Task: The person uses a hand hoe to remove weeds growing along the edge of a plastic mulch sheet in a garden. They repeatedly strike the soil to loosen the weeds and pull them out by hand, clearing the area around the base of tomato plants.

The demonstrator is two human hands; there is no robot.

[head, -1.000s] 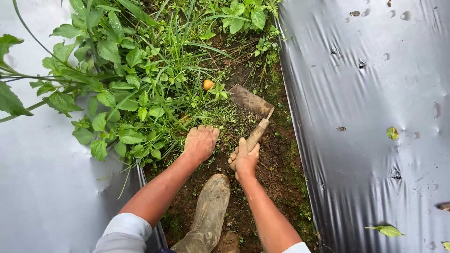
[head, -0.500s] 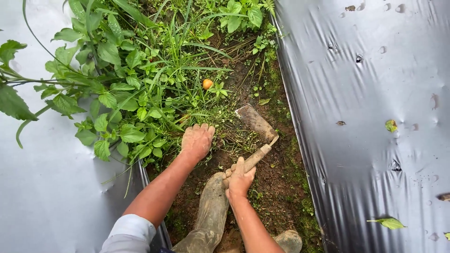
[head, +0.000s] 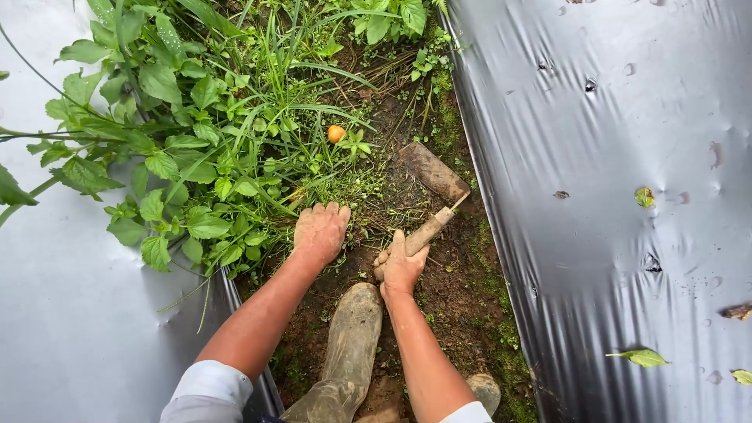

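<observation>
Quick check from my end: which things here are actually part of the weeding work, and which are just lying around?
In use:
- right hand gripping the hand hoe
- left hand pressed on the weeds

Lying about:
- orange fruit
- plastic mulch sheet
- fallen leaves
- muddy boot

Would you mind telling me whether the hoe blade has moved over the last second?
Yes. The hoe blade has swung away from the orange fruit, toward the plastic sheet, gripped by the right hand.
</observation>
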